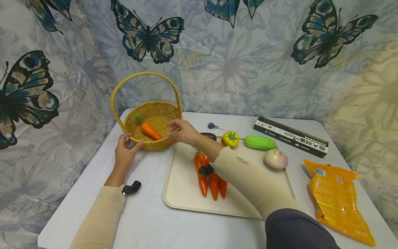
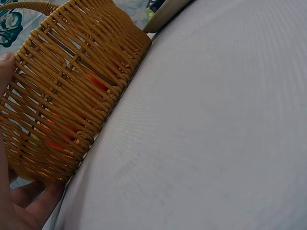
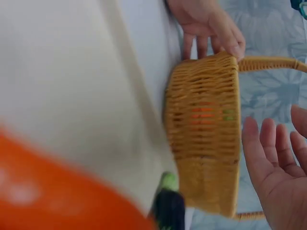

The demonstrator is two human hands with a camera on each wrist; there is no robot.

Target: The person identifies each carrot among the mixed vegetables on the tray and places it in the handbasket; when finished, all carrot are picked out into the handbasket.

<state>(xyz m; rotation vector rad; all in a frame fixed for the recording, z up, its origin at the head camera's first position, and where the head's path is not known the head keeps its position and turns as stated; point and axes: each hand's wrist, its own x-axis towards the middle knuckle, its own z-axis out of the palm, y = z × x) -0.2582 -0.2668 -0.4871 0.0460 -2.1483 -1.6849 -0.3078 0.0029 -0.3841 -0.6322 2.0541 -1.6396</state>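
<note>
A yellow wicker basket [image 1: 161, 112] with a tall arched handle stands on the table's back left. Inside it lies one orange carrot [image 1: 150, 130] with a green top. My left hand [image 1: 126, 149] grips the basket at its near left side, thumb at the rim, fingers around the wall in the left wrist view. Over the right rim, my right hand [image 1: 184, 132] holds nothing; the right wrist view shows its fingers [image 3: 267, 143] loosely extended beside the basket's opening. Three carrots [image 1: 200, 171] lie on a beige tray [image 1: 181, 193], partly hidden by my right forearm.
Along the tray's far side are a dark eggplant [image 1: 209, 135], a yellow-green tomato [image 1: 230, 139], a green cucumber [image 1: 259, 142] and a pale purple onion [image 1: 275, 159]. Beyond lie a purple lollipop [image 1: 212, 125] and a black pasta box [image 1: 290, 137]; an orange bag [image 1: 339, 200] is at right.
</note>
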